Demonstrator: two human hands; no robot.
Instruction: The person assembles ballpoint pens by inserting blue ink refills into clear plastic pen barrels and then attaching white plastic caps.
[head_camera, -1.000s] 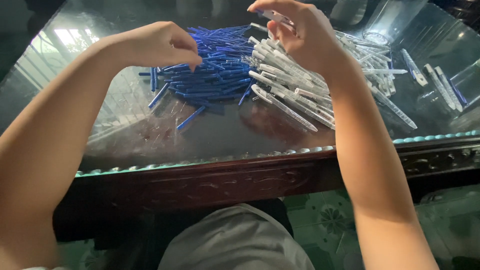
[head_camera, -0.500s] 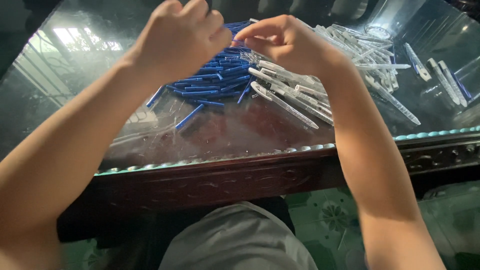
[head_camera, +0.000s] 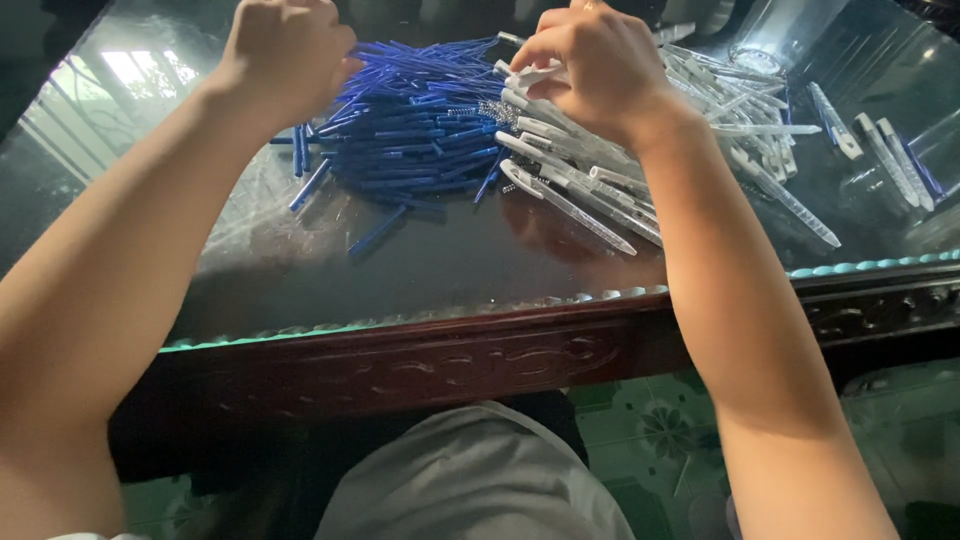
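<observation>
Blue refill pile (head_camera: 415, 135): loose heap on glass surface (head_camera: 440, 265), centre-left, touching clear pen barrel pile (head_camera: 610, 170) at right.
Left hand (head_camera: 285, 55): grip closed in fist above left end of blue heap; content hidden, cannot tell if refill is held.
Right hand (head_camera: 595, 65): fingers pinched on white barrel end, over the boundary between the two piles.
Risk: stray refills (head_camera: 375, 232) lie near front edge; wrist or forearm sweep likely rolls them off smooth glass.
Risk: heaps overlap; parts may mix.
Risk: separate pens (head_camera: 890, 150) at far right lie close to surface edge.
</observation>
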